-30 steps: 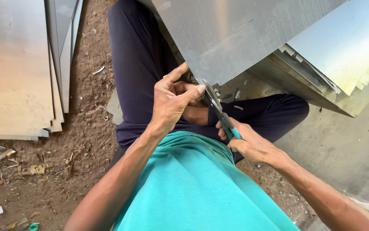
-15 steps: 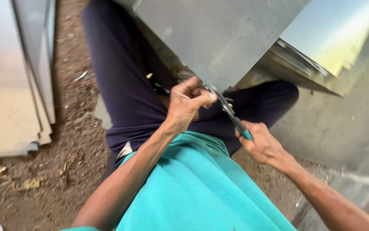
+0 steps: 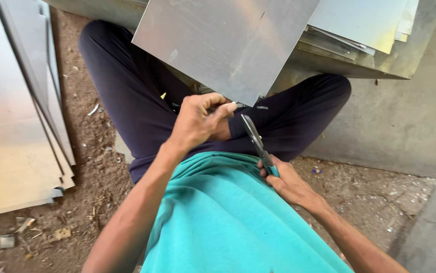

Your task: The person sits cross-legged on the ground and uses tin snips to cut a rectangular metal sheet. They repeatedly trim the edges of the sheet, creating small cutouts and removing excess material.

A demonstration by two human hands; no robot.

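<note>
Metal sheet (image 3: 223, 45): grey, flat, resting over the seated person's lap, its lower corner pointing down toward the left hand.

Snips (image 3: 256, 139): long axis runs from the right hand up and left toward that corner; blade tips point at the sheet's edge, teal grip at the low end. Whether the blades are parted is hard to make out.

Left hand (image 3: 198, 121): fingers curled, pinching the sheet's lower corner.

Right hand (image 3: 286, 182): closed round the snips' grip, which it mostly hides.

Stacked sheets (image 3: 16, 131): on the dirt floor (image 3: 91, 202) at left, cut off by the frame. More sheets (image 3: 369, 25) at upper right, partly hidden.
</note>
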